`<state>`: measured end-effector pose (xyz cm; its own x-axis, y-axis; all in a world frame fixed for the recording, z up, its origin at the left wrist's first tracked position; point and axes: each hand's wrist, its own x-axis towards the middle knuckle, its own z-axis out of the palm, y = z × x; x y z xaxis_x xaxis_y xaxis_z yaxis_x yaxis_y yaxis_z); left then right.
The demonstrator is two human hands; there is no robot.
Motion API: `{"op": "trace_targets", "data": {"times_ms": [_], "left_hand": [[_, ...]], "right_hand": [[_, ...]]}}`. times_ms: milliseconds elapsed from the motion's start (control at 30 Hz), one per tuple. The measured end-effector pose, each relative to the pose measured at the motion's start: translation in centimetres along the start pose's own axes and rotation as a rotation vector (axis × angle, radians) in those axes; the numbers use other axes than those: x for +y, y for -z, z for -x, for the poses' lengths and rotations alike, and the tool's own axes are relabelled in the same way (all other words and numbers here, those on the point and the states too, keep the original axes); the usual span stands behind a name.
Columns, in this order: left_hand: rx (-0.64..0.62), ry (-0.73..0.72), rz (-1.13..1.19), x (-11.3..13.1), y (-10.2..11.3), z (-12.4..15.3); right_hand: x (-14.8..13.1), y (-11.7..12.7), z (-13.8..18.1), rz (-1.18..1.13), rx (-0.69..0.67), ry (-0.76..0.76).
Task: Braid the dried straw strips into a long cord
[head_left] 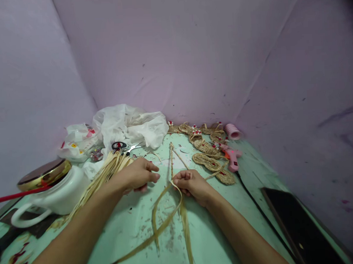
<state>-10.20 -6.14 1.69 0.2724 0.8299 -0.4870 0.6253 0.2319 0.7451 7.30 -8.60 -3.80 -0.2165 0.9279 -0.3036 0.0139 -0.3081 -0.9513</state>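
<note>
My right hand pinches the lower end of a thin braid of dried plant fibre. Loose flat fibre strips spread from that pinch toward me over the table, one curving out to the left. My left hand hovers just left of the braid, fingers apart, with nothing in it. Beneath and behind my left forearm lies a bundle of pale dry strips. Woven fibre soles lie beyond my right hand, some trimmed with red and white beads.
A pink glue gun with a black cord and a pink spool are at the back right. Scissors and white plastic bags sit at the back left. A white teapot-like vessel stands left; a dark phone-like slab lies right.
</note>
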Motion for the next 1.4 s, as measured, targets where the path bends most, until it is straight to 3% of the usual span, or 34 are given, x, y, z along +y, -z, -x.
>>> {"op": "trace_targets", "data": {"times_ms": [100,233,633,800,967,1200,1400], "left_hand": [[-0.092,0.050,0.266,0.4,-2.6,-0.4],[-0.143,0.044,0.397,-0.1,-4.4,-1.4],[0.091,-0.020,0.319,-0.7,-5.3,-2.1],[0.074,-0.041,0.369,-0.1,-5.4,-1.6],[0.135,-0.049,0.372,-0.1,-5.6,-1.5],[0.215,-0.116,0.294,-0.9,-6.1,-2.2],[0.199,-0.055,0.425,0.0,-6.1,-1.3]], "right_hand": [[0.1,0.0,0.0,-0.003,-0.014,0.015],[0.1,0.1,0.0,-0.009,-0.023,0.023],[0.2,0.3,-0.2,0.073,-0.039,0.028],[0.6,0.3,-0.6,0.298,0.065,0.118],[0.8,0.2,-0.5,0.581,0.144,0.223],[-1.6,-0.1,1.4,0.901,0.266,0.095],[-2.3,-1.6,2.7,0.949,0.257,0.051]]}}
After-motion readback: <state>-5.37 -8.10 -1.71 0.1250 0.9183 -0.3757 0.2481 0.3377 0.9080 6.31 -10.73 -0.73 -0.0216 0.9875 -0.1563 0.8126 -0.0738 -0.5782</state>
